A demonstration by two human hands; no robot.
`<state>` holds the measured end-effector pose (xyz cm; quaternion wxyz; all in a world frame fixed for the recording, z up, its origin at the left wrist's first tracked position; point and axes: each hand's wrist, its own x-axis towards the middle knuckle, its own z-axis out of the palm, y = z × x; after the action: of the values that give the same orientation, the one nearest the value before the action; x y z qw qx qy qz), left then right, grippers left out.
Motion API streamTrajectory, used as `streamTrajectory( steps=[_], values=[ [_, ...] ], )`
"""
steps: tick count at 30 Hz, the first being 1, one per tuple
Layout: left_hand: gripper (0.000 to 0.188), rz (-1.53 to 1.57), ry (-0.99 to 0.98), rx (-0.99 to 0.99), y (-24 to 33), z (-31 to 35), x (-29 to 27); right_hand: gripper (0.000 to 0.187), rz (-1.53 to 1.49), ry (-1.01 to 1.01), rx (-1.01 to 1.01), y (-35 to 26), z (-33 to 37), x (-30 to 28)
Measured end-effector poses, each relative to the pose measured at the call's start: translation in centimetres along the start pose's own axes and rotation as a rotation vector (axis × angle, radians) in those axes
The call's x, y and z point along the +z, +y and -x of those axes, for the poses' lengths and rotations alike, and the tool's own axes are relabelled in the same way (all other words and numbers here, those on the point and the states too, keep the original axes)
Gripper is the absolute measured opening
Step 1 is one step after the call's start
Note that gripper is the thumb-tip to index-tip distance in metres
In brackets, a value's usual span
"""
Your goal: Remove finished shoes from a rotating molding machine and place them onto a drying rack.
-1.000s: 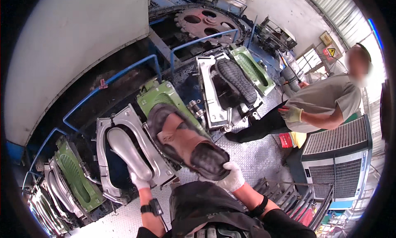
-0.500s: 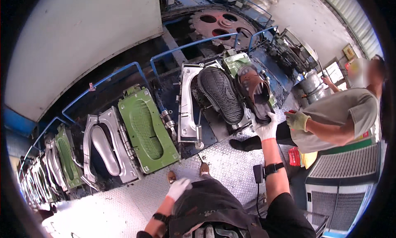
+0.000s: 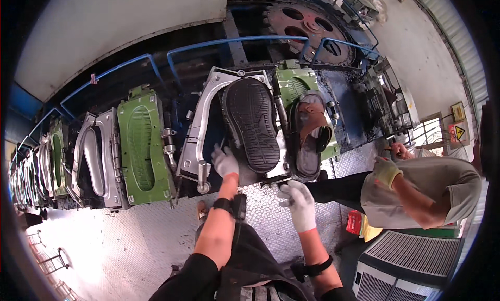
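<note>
A large black shoe sole (image 3: 252, 126) lies tread up in an opened silver mould (image 3: 195, 126). My left hand (image 3: 225, 163), in a white glove, reaches between the silver frame and the sole's left edge, fingers outstretched. Nothing shows in its grasp. To the right, a brown open-toed sandal (image 3: 312, 134) rests on a green mould half (image 3: 291, 82), its dark footbed facing up. Just below the sandal and the mould's front edge is my gloved right hand (image 3: 299, 199). Its fingers are loosely bent and apart, with nothing visible in them.
More opened moulds, including a green one (image 3: 140, 155), run leftward in a row. Blue railings (image 3: 239, 40) stand behind, before a large toothed wheel (image 3: 307, 27). A co-worker in a grey shirt (image 3: 422, 189) leans in from the right, above a grey slatted unit (image 3: 416, 254).
My right hand has let go of the sandal, which now sits farther left in view, and drawn back. My left hand has moved from my lap up to the mould. The view has shifted.
</note>
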<state>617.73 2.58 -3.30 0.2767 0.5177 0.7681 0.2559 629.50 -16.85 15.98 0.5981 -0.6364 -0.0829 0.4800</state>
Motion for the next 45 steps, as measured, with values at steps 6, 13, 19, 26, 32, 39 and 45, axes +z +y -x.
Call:
streamTrajectory(
  steps=[6,13,19,26,32,39,45],
  values=[
    [0.044,0.442,0.138,0.069,1.1,-4.7,0.0,0.032,0.519,-0.264,-0.543,-1.9,-4.0,3.9],
    [0.051,1.296,-0.693,-0.277,2.0,-3.6,0.7,0.077,1.351,-0.201,-0.909,-2.0,-7.9,7.4],
    [0.057,1.103,-0.928,-0.334,-0.6,2.9,1.5,0.087,1.466,-0.065,-0.963,-0.6,-9.1,8.9],
    [0.064,1.045,-0.932,-0.177,-4.7,4.3,-0.9,0.082,1.249,0.003,-0.942,-1.7,-9.8,12.0],
    [0.072,0.923,-0.964,-0.109,-8.8,6.7,-4.2,0.063,0.072,-0.106,-0.527,-7.8,-11.8,10.8],
    [0.073,1.007,-0.863,-0.039,-7.4,1.9,0.2,0.047,-0.879,-0.205,-0.291,-11.6,-8.2,-3.4],
    [0.045,1.274,-0.673,-0.629,1.2,-2.2,1.1,0.042,-0.711,0.246,-0.134,-5.6,-11.3,-13.1]
  ],
)
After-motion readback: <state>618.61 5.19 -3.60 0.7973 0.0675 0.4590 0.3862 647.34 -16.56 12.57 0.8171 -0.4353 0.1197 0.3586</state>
